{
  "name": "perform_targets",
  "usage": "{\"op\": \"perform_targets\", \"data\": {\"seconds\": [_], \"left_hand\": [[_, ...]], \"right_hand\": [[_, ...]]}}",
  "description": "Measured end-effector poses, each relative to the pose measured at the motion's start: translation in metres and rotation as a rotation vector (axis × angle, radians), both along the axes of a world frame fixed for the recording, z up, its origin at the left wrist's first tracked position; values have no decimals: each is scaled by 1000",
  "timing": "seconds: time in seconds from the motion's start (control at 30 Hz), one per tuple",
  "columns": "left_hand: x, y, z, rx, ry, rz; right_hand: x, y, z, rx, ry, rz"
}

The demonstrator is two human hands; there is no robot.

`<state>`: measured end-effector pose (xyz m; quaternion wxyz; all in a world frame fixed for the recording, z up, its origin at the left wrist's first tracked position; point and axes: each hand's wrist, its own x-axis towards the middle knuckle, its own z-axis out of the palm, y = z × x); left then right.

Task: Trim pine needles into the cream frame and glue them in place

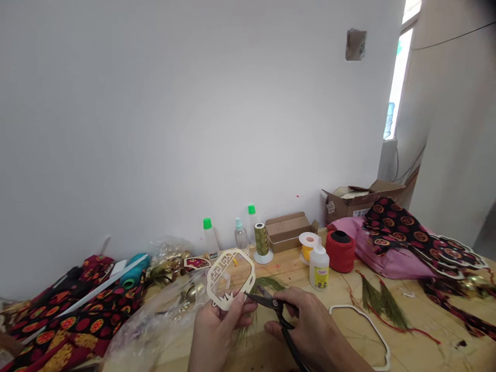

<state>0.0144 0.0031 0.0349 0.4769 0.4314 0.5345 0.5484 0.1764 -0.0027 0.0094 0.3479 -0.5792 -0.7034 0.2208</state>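
Note:
My left hand [222,328] is closed on the lower edge of a pale cut-out frame [210,279], which has a lattice pattern at its upper left and leaf-like points at the bottom. My right hand [310,323] grips black-handled scissors [277,304]. Their blades point left and reach the frame's lower right edge, close to my left fingertips. Whether the blades touch the frame, I cannot tell. Behind and below the hands lie loose green threads [273,282] on the wooden table. A second pale frame [374,325], only an outline, lies beside my right forearm.
A white glue bottle [319,271], a red thread cone [341,253], a yellow spool [307,251] and a green thread cone [261,240] stand behind. Green tassels [391,305] lie right. Patterned fabric [96,310] and plastic wrap [151,315] cover the left side.

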Motion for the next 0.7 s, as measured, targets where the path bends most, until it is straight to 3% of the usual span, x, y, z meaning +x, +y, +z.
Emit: {"op": "perform_targets", "data": {"seconds": [0.4,0.7], "left_hand": [[3,-1,-1,64,-7,71],[-3,1,-4,43,55,1]], "right_hand": [[0,2,-4,-43,52,32],[-1,1,-4,-66,106,5]]}}
